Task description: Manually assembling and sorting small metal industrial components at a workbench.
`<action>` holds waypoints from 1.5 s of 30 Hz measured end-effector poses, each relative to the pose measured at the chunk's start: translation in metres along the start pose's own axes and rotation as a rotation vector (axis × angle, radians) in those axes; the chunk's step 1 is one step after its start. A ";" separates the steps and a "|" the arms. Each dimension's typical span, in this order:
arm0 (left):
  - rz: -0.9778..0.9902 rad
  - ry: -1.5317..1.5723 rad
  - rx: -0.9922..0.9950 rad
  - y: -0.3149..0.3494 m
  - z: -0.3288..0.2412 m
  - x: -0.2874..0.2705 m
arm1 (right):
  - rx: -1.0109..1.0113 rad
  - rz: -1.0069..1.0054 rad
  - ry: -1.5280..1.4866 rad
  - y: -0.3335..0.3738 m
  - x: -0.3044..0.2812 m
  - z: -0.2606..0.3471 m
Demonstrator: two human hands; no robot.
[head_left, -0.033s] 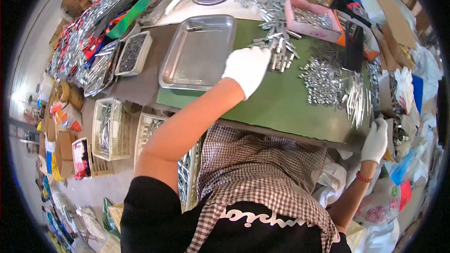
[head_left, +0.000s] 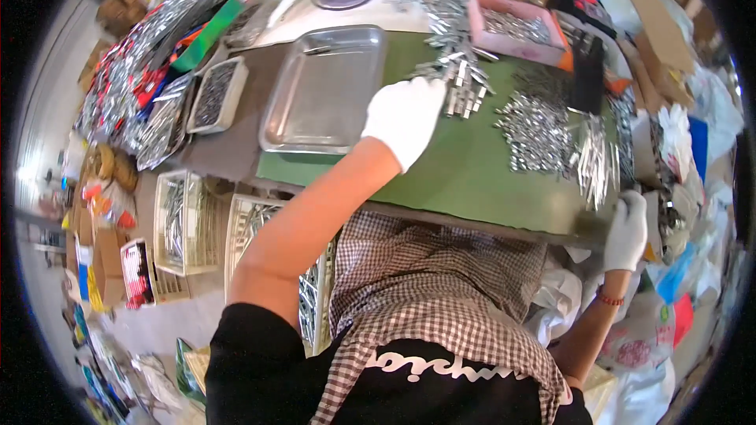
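My left hand [head_left: 405, 120], in a white glove, reaches over the green tabletop [head_left: 441, 177] to the near left side of a heap of short metal tubes [head_left: 466, 90]. Its fingers are curled together at the heap; whatever is between the fingertips is hidden. A shallow steel tray [head_left: 270, 132] lies left of this hand. My right hand [head_left: 628, 232], also gloved in white, is at the table's right edge with its fingers bent together. Close to it lie long thin metal rods [head_left: 594, 164]. Left of the rods spreads a pile of small shiny metal parts [head_left: 537, 134].
Behind the tubes stands a pink box [head_left: 477, 25] of small metal parts. A dark upright block [head_left: 587, 75] is at the right. A white bin [head_left: 231, 106] of dark small pieces sits left of the tray. Plastic crates [head_left: 206, 232] stand below the table's left side.
The whole view has shifted slightly to the left. My left hand stays by the tubes and my right hand by the table's edge.
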State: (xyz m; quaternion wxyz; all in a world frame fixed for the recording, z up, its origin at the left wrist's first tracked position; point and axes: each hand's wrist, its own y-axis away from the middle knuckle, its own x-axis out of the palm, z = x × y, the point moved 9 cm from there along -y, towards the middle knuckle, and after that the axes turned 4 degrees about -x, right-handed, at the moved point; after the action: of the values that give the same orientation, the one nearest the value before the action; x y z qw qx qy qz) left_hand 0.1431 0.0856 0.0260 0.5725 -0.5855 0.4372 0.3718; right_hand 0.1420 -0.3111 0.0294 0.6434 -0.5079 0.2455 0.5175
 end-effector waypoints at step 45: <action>-0.042 0.548 0.188 0.063 -0.127 0.006 | -0.434 0.079 0.099 -0.029 0.056 0.086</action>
State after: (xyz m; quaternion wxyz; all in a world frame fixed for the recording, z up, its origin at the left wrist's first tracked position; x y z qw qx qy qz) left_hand 0.0782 -0.0386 0.0075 0.4925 -0.6175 0.5957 0.1458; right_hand 0.1697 -0.2085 0.0247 0.4854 -0.6493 0.1795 0.5573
